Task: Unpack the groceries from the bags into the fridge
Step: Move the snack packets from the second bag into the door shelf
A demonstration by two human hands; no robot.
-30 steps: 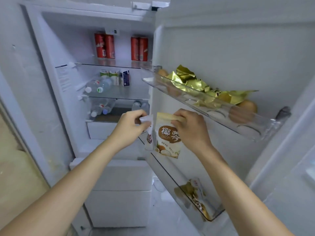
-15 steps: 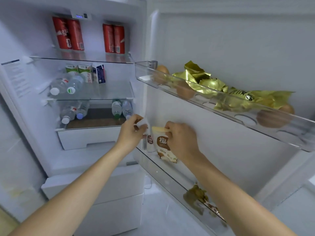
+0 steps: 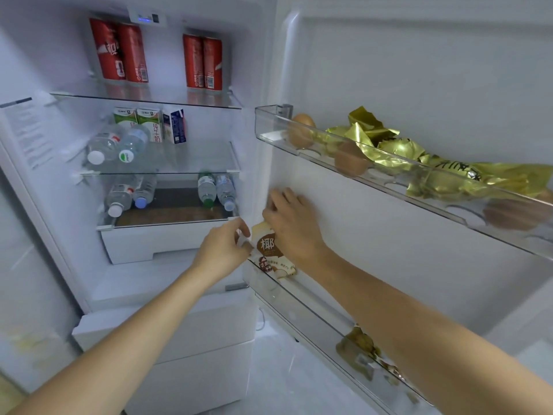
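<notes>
A cream snack pouch (image 3: 267,250) is gripped by the right hand (image 3: 291,226) above the lower door shelf (image 3: 299,307); a smaller packet (image 3: 246,241) is pinched at nine o'clock by the left hand (image 3: 223,250).

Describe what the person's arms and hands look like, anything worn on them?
Both arms are bare as far up as the picture shows: no sleeves in view. The left hand and right hand wear no gloves, and no watch, bracelet or ring shows on the sides facing the camera. No markings are visible on either forearm.
</notes>
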